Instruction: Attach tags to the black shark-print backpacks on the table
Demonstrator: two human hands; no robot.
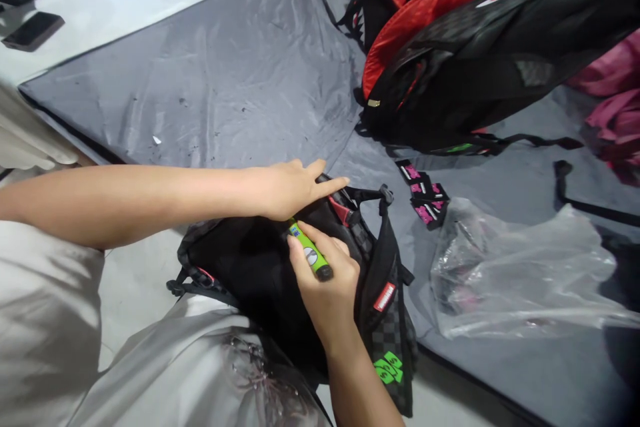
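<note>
A black backpack [250, 260] with dark checkered panels, a red label and a green patch lies across my lap, at the edge of the grey-covered surface. My left hand [293, 188] presses on the bag's upper part, fingers stretched out and partly spread. Wrapped in the fingers of my right hand [333, 273] is a bright green marker [311, 248] with a black end. Its other end points up toward my left hand, and its tip is hidden there. Both hands are close together over the black fabric.
More black backpacks [450, 93] with red lining are piled at the upper right. Small black-and-pink tags [425, 197] lie beside a clear plastic bag [520, 267]. Pink fabric [617, 100] sits at the right edge, a dark phone-like object [34, 31] at the upper left.
</note>
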